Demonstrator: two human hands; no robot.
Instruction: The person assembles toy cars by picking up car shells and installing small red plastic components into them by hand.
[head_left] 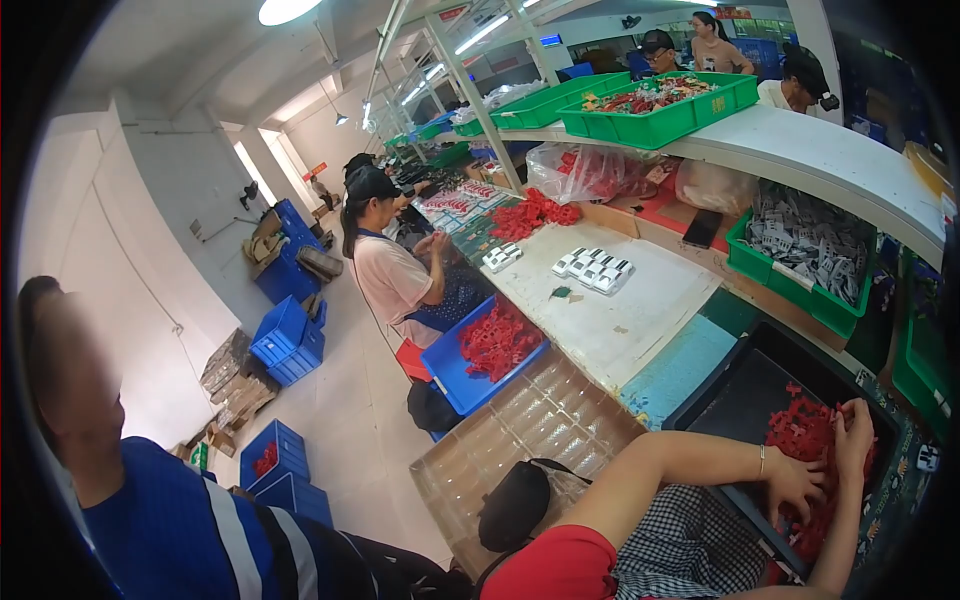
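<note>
A heap of small red plastic parts [800, 428] lies in a black tray [715, 400] at the lower right. My left hand [797, 487], with a bracelet at the wrist, rests on the heap with its fingers spread. Just beside it, my right hand [854, 437] is at the heap's right edge with its fingers bent together; what they pinch is too small to make out. Part of the heap is hidden under both hands and forearms.
White toy car parts [595, 270] sit on the worktable [640, 325]. Near it are a blue bin [450, 365] of red parts, a brown compartment tray [520, 405] and a green crate [800, 290] of grey parts. Co-workers sit further along; a person in blue stands left.
</note>
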